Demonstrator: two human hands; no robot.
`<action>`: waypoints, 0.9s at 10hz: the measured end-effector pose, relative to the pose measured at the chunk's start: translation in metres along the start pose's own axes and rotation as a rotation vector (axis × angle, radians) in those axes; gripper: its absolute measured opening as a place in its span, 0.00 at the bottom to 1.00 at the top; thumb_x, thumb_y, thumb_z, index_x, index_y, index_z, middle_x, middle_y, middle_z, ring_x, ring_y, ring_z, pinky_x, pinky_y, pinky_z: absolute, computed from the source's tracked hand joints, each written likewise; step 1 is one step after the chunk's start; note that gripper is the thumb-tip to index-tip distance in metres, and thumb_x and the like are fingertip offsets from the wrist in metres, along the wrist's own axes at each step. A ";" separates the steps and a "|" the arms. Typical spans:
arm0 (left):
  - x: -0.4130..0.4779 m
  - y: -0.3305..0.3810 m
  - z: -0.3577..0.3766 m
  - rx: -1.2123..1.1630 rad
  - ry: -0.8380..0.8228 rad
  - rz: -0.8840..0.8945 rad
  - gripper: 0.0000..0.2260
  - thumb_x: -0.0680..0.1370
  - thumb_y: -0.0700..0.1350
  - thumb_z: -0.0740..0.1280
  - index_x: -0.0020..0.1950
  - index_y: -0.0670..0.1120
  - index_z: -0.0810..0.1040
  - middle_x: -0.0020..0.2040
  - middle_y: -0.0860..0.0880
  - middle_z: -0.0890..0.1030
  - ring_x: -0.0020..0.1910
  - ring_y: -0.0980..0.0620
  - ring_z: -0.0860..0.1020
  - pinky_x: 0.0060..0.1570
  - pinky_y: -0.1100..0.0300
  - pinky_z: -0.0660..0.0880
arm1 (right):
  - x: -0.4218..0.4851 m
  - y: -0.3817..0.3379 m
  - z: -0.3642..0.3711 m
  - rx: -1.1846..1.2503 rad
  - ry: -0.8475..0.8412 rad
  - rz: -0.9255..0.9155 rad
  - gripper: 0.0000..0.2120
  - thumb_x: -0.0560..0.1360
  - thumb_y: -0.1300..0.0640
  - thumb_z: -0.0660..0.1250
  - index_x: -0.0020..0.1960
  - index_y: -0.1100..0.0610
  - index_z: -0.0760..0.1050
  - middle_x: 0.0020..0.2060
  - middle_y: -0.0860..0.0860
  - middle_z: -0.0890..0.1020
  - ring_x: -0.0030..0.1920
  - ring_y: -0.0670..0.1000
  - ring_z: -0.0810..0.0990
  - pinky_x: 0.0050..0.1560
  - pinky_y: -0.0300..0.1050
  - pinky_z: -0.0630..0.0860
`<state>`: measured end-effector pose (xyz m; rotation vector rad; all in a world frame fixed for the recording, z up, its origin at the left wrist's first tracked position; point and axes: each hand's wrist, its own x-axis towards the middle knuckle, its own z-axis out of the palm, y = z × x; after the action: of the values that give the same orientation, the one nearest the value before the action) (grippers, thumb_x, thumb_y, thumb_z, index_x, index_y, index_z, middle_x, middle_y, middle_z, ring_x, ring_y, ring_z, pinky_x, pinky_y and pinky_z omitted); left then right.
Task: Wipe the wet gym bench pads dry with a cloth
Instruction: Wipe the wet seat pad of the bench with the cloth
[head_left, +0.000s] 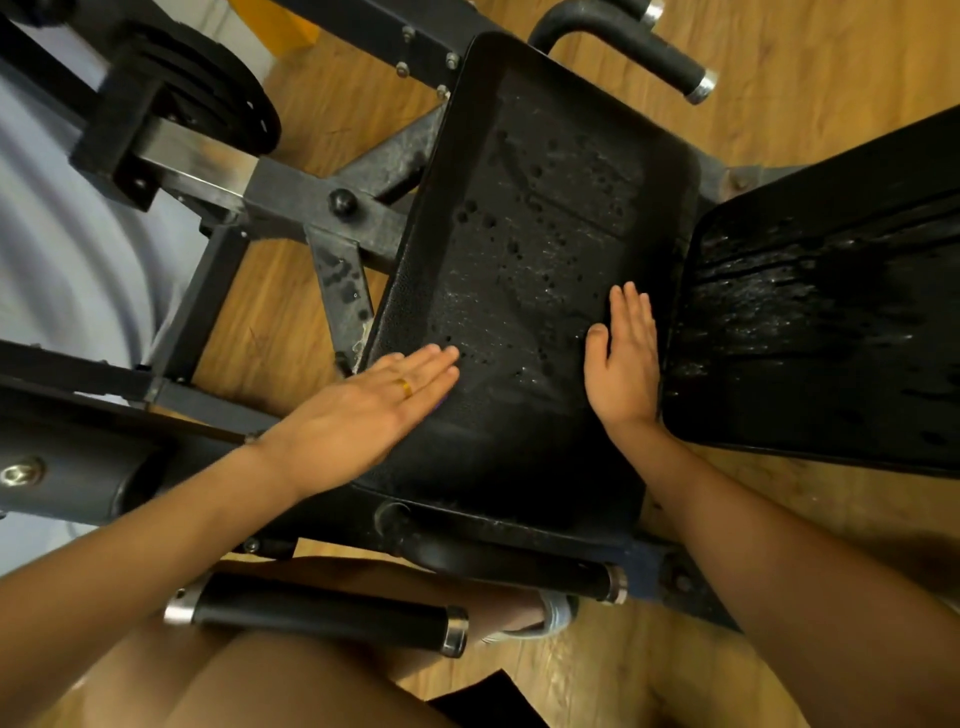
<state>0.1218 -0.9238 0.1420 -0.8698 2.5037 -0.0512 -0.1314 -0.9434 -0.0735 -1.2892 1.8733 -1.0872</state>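
**Progress:** early, by judgement.

- **Black pebbled-vinyl seat pad** (545, 234): a rounded rectangle, beaded with droplets across its middle.
- **Black ribbed vinyl back pad** (831, 322): just to the right of the seat pad, streaked and glistening wet.
- Both pads remain to be dried.
- **Cloth:** none plainly visible.
- **Left hand** (363, 410): wears a gold ring and lies flat on the seat pad's left edge, fingers straight, gripping nothing.
- **Right hand** (626, 364): rests at the seat pad's right edge, fingers straight, likewise empty.
- **Black steel frame** (291, 192).
- **Wood-plank floor** (332, 104).

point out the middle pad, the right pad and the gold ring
middle pad (530, 249), head view, droplet-covered centre of its top
right pad (810, 312), head view, wet streaked surface
gold ring (404, 387), head view, top of the band
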 end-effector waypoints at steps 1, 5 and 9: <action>0.024 0.022 0.004 0.048 0.029 0.129 0.36 0.74 0.30 0.66 0.81 0.40 0.60 0.81 0.41 0.59 0.79 0.45 0.59 0.75 0.51 0.55 | 0.000 0.001 0.001 -0.003 0.002 -0.004 0.25 0.86 0.54 0.53 0.82 0.58 0.56 0.82 0.52 0.55 0.82 0.50 0.48 0.81 0.50 0.46; 0.014 0.016 -0.002 0.083 -0.094 0.212 0.34 0.80 0.35 0.59 0.83 0.45 0.48 0.83 0.46 0.47 0.81 0.50 0.49 0.77 0.54 0.48 | 0.001 0.001 0.001 0.014 -0.004 0.006 0.25 0.86 0.53 0.52 0.82 0.57 0.56 0.82 0.51 0.55 0.82 0.50 0.48 0.81 0.51 0.46; 0.083 0.063 0.024 0.034 -0.060 0.313 0.26 0.83 0.37 0.49 0.82 0.42 0.56 0.82 0.43 0.53 0.81 0.45 0.51 0.78 0.51 0.48 | 0.002 0.003 0.003 -0.021 -0.004 -0.006 0.26 0.85 0.53 0.50 0.82 0.57 0.55 0.82 0.52 0.54 0.82 0.50 0.47 0.81 0.50 0.45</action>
<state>0.0398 -0.9198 0.0733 -0.4508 2.5436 0.0366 -0.1306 -0.9456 -0.0776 -1.3085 1.8838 -1.0700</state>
